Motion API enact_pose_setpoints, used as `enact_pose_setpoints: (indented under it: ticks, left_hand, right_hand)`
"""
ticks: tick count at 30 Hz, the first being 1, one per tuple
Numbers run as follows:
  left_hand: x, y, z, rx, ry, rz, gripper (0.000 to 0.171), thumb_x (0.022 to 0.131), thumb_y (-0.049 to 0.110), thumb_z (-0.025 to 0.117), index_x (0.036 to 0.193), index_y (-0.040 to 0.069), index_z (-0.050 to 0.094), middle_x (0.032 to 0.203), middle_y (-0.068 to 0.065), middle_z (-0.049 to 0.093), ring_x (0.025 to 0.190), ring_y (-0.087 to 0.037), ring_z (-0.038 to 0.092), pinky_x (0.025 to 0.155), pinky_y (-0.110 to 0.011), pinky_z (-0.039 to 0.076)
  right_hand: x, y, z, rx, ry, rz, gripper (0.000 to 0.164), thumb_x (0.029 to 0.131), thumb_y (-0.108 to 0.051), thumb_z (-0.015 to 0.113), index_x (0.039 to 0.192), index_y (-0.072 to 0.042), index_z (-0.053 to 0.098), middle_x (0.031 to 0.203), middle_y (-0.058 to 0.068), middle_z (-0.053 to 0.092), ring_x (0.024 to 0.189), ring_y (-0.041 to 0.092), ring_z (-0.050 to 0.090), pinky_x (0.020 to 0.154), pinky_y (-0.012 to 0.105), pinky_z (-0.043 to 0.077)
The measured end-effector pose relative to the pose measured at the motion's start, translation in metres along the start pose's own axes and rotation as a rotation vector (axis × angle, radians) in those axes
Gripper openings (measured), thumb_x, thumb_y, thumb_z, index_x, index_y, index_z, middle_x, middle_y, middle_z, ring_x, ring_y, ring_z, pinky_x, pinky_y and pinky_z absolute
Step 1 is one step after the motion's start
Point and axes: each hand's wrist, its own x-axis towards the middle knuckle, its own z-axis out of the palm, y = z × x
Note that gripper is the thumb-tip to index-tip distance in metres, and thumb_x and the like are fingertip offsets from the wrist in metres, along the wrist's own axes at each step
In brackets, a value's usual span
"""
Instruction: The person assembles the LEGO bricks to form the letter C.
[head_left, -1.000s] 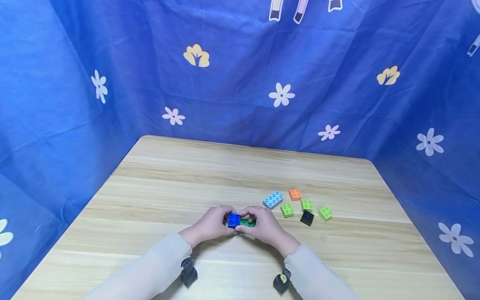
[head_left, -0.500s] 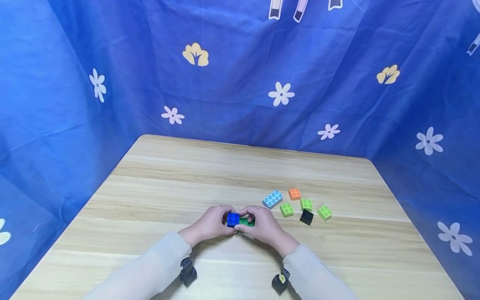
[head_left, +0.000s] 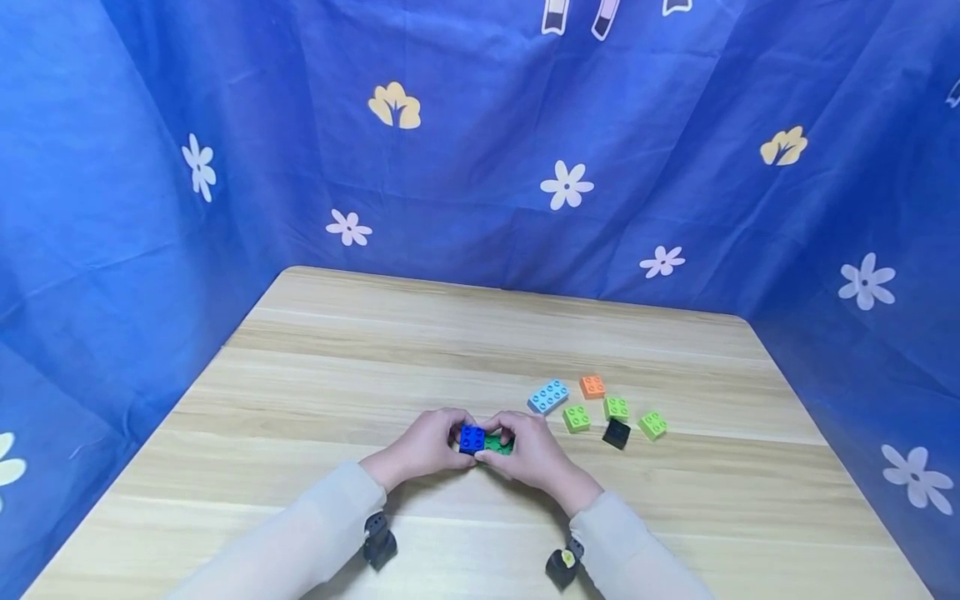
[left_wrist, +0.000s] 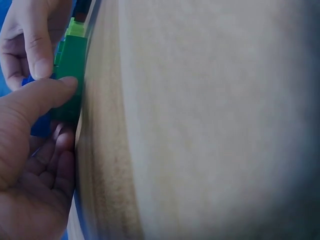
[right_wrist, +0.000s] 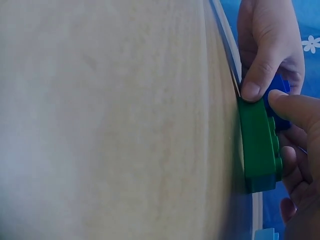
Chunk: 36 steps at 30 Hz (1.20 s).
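In the head view, a small dark blue brick (head_left: 472, 438) sits studs up on the left end of a longer green brick (head_left: 498, 447). My left hand (head_left: 429, 445) holds the green brick at that end, its thumb against the near side. My right hand (head_left: 534, 452) pinches the blue brick from the right, and its thumb shows on the blue side in the right wrist view. The green brick (right_wrist: 259, 147) lies low along the tabletop there, several studs bare. Its far side is hidden behind my fingers.
Right of my hands on the wooden table (head_left: 360, 350) lie a light blue brick (head_left: 548, 397), an orange brick (head_left: 592, 387), a black brick (head_left: 617, 433) and lime green bricks, one of them nearest (head_left: 577, 418). A blue patterned cloth (head_left: 465, 150) hangs around the table's back and sides.
Both hands keep their hold on the joined bricks. The whole head view shifts slightly; the loose bricks stay in place on the table.
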Motion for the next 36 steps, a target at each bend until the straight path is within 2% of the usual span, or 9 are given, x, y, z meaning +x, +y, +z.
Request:
enact_pose_setpoints:
  ticks: [4,7,13,21,27,32,36]
  left_hand:
    - [-0.001,-0.001,-0.002,-0.029,-0.004,-0.003,0.034,0.068,0.009,0.084,0.096,0.005,0.065,0.082,0.005,0.059,0.072,-0.009,0.054,0.064,-0.023,0.048]
    - [-0.003,-0.003,-0.004,-0.089,-0.006,-0.021,0.035,0.069,0.011,0.084,0.098,0.005,0.066,0.083,0.005,0.061,0.075,-0.010,0.057,0.068,-0.024,0.050]
    - [-0.008,-0.005,-0.008,-0.188,0.030,-0.051,0.035,0.071,0.012,0.084,0.100,0.005,0.066,0.086,0.003,0.064,0.081,-0.017,0.060,0.073,-0.029,0.053]
    - [-0.008,-0.006,-0.009,-0.207,0.059,-0.038,0.030,0.072,0.012,0.083,0.097,0.006,0.066,0.085,0.003,0.064,0.080,-0.018,0.062,0.074,-0.029,0.054]
    - [-0.008,-0.007,-0.009,-0.194,0.063,-0.028,0.029,0.072,0.010,0.083,0.097,0.006,0.067,0.084,0.003,0.064,0.078,-0.018,0.062,0.073,-0.029,0.054]
    - [-0.009,-0.005,-0.009,-0.186,0.068,-0.029,0.030,0.072,0.009,0.083,0.097,0.005,0.067,0.083,0.003,0.064,0.078,-0.019,0.062,0.073,-0.030,0.055]
    - [-0.009,-0.005,-0.009,-0.183,0.074,-0.033,0.030,0.072,0.009,0.082,0.098,0.005,0.067,0.083,0.003,0.064,0.078,-0.020,0.062,0.072,-0.031,0.055]
  right_hand:
    - [0.001,-0.002,-0.001,-0.014,-0.006,0.014,0.033,0.073,-0.023,0.084,0.102,-0.013,0.070,0.077,-0.010,0.062,0.068,0.004,0.052,0.062,0.021,0.045]
    - [0.001,-0.002,-0.002,-0.016,-0.010,0.021,0.033,0.074,-0.024,0.084,0.102,-0.013,0.070,0.078,-0.010,0.062,0.068,0.004,0.052,0.063,0.021,0.045]
    - [0.001,-0.002,-0.002,-0.005,-0.008,0.028,0.033,0.073,-0.024,0.084,0.102,-0.013,0.071,0.077,-0.010,0.062,0.068,0.004,0.052,0.062,0.021,0.046]
    - [0.001,-0.002,-0.002,0.000,-0.008,0.052,0.033,0.074,-0.023,0.083,0.102,-0.013,0.070,0.080,-0.011,0.063,0.069,0.004,0.054,0.063,0.020,0.047]
    - [-0.002,-0.001,-0.002,-0.008,0.006,0.037,0.040,0.074,-0.029,0.082,0.109,-0.013,0.069,0.092,-0.008,0.066,0.077,0.005,0.056,0.070,0.022,0.048]
    - [-0.011,0.006,-0.009,0.008,0.062,0.065,0.046,0.075,-0.034,0.080,0.114,-0.015,0.066,0.103,-0.006,0.066,0.085,0.008,0.059,0.076,0.026,0.051]
    - [-0.020,0.014,-0.020,0.021,0.132,0.121,0.047,0.075,-0.031,0.081,0.117,-0.016,0.064,0.107,-0.007,0.065,0.089,0.013,0.061,0.079,0.031,0.051]
